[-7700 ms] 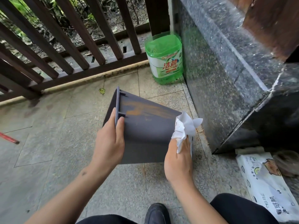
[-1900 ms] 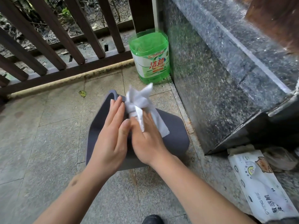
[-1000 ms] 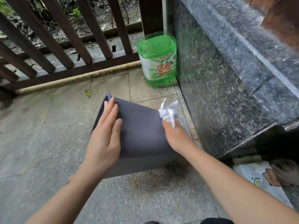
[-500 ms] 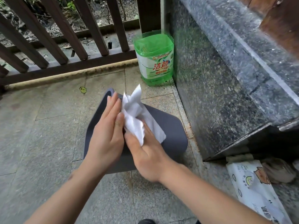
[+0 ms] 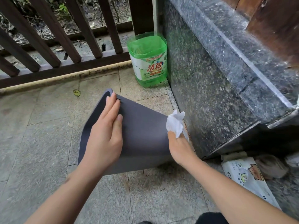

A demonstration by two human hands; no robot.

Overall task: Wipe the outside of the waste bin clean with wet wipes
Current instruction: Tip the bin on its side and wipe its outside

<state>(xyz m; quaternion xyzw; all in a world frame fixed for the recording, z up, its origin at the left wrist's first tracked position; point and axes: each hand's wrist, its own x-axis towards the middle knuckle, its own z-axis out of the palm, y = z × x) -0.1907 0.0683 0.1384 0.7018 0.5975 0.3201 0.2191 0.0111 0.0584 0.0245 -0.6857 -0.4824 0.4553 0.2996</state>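
Head view: wiping step in hand, waste bin (image 5: 142, 139) laid on its side on the floor tiles, just beside the granite wall (image 5: 210, 94).

Bin is pinned by the left hand (image 5: 105, 136), flat and fully open on its upper face near the rim, nothing gripped. A bunched wet wipe (image 5: 175, 123) is pinched in the closed right hand (image 5: 179, 146), pressed at the bin's base end on the wall side. Upper face reads clean; next move judged to need the bin rolled so unwiped sides are exposed. Underside, far side and interior are hidden. Wipe pack (image 5: 247, 178), wall-side of the bin and nearer the camera, is cut off by the frame; green detergent jug (image 5: 148, 62) is seen beyond the bin.
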